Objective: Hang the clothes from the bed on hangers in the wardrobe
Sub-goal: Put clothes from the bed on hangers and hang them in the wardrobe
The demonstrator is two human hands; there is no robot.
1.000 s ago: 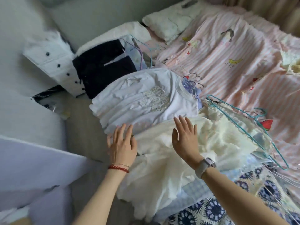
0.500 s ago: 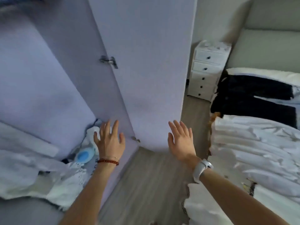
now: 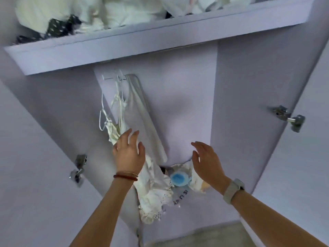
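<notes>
Right, head view only, so one pass. We've got both hands up inside the wardrobe [image 3: 249, 86], empty: left hand [image 3: 129, 154] w/ fingers spread loose in front of the hanging white garments [image 3: 135, 113], maybe brushing them, can't tell; right hand [image 3: 207, 161] flat and relaxed, holding nothing. No clothes from the bed in sight here; we can't see the bed at all.

Risks, as we judge them: left hand could snag the thin straps [image 3: 105, 111] and pull a garment off its hanger; the lace-edged piece [image 3: 151, 196] hangs low over clutter, incl. a blue-capped item [image 3: 178, 179].

Room: lilac panels, shelf [image 3: 124, 47] above stuffed w/ fabric, door hinges [image 3: 288, 118] either side, grey floor [image 3: 204, 236] below.
</notes>
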